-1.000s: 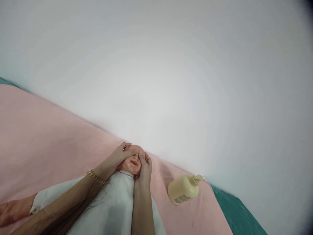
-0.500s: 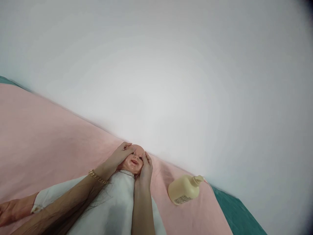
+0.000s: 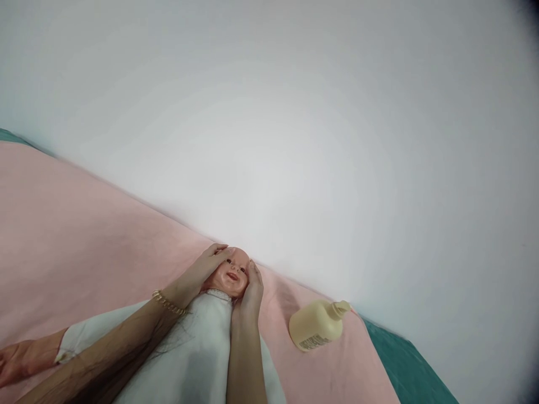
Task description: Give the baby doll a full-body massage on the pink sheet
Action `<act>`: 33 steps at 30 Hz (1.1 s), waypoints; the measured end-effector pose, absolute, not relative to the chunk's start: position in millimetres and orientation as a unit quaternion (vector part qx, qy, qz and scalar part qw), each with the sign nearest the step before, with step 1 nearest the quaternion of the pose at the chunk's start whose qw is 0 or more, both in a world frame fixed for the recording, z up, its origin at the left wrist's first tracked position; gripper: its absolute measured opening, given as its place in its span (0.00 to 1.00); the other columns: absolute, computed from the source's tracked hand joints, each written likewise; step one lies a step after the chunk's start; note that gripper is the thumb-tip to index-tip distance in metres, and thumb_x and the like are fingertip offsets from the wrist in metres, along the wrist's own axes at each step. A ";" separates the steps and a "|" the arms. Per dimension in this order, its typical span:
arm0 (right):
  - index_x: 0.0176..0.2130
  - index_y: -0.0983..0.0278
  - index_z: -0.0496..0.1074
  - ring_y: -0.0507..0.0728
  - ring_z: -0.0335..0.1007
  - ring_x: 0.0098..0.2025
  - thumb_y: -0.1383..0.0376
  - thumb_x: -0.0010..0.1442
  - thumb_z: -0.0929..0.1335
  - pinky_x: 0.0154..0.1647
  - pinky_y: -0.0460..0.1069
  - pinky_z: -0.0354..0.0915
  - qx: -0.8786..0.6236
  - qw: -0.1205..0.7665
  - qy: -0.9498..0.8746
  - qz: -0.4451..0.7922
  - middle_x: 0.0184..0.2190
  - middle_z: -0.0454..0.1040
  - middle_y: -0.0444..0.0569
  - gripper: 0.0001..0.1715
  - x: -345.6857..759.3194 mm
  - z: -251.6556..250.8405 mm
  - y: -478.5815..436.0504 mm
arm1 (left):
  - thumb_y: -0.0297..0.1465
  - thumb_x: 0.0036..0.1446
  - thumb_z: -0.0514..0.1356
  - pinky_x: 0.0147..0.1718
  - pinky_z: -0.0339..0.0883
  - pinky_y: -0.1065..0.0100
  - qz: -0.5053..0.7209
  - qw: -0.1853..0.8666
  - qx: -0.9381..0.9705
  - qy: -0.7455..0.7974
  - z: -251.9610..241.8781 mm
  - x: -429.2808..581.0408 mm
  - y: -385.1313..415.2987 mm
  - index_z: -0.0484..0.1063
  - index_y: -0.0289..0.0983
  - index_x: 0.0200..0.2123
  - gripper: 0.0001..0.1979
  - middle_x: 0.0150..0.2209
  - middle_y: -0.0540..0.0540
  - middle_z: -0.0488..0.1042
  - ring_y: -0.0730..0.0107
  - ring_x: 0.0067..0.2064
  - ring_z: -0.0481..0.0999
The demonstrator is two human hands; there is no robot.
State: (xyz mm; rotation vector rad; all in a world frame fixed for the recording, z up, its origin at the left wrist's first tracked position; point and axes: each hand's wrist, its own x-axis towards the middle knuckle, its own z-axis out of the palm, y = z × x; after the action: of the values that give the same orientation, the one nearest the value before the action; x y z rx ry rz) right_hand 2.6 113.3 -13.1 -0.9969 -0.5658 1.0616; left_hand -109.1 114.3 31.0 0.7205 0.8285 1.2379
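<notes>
A baby doll (image 3: 231, 278) in a white garment (image 3: 202, 342) lies on its back on the pink sheet, its head near the wall. Its head is cupped between my two hands. My left hand (image 3: 209, 264) wraps one side of the head, its thumb along the brow and its fingers curving over the crown. On the other side my right hand (image 3: 252, 289) curls against the temple and cheek; its fingers are partly hidden behind the head. A gold bracelet (image 3: 168, 304) circles my left wrist. My forearms pass over the doll's body and hide part of it.
A yellow pump bottle (image 3: 315, 325) stands on the pink sheet (image 3: 96, 235), right of the doll. A white wall (image 3: 269, 123) rises just behind the doll's head. Green surface (image 3: 408, 362) shows past the sheet at the right. The doll's arm (image 3: 31, 356) stretches out at lower left.
Both thumbs have slid outward over the doll's brow toward the sides of its head, uncovering more of its eyes. My hands stay around the head; the bottle has not moved.
</notes>
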 end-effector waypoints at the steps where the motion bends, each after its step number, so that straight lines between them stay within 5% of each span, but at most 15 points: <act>1: 0.51 0.66 0.68 0.60 0.76 0.47 0.50 0.48 0.73 0.49 0.55 0.73 -0.453 0.711 -0.241 0.480 0.48 0.75 0.56 0.36 1.1 -9.3 111.3 | 0.44 0.43 0.70 0.44 0.71 0.62 0.549 0.674 0.328 0.369 31.4 -109.6 112.9 0.66 0.36 0.46 0.30 0.45 0.40 0.74 0.56 0.47 0.76; 10: 0.52 0.66 0.66 0.62 0.73 0.52 0.55 0.37 0.78 0.51 0.54 0.72 -0.500 0.690 -0.200 0.483 0.55 0.70 0.59 0.45 -1.9 11.3 101.7 | 0.37 0.42 0.71 0.41 0.72 0.63 0.534 0.655 0.348 0.406 24.3 -112.1 120.8 0.65 0.35 0.48 0.30 0.49 0.38 0.71 0.56 0.45 0.76; 24: 0.51 0.65 0.68 0.55 0.76 0.45 0.60 0.48 0.70 0.50 0.51 0.72 -0.482 0.712 -0.190 0.473 0.52 0.73 0.55 0.30 0.5 0.4 110.0 | 0.39 0.44 0.68 0.43 0.70 0.65 0.560 0.658 0.318 0.390 28.3 -107.1 118.4 0.68 0.35 0.44 0.25 0.42 0.43 0.74 0.61 0.43 0.76; 33: 0.65 0.65 0.57 0.56 0.77 0.47 0.58 0.56 0.62 0.52 0.55 0.72 -0.465 0.696 -0.226 0.499 0.57 0.70 0.57 0.40 10.8 -24.5 120.5 | 0.32 0.51 0.61 0.44 0.74 0.64 0.556 0.662 0.307 0.398 17.8 -107.8 130.0 0.71 0.35 0.47 0.19 0.51 0.37 0.74 0.59 0.47 0.78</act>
State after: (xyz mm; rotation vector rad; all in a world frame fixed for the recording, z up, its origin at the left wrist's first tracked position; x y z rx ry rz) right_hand 10.8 120.5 -24.5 -1.0366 -0.5047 1.1141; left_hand -107.8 130.0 17.8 0.6938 0.8992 1.2559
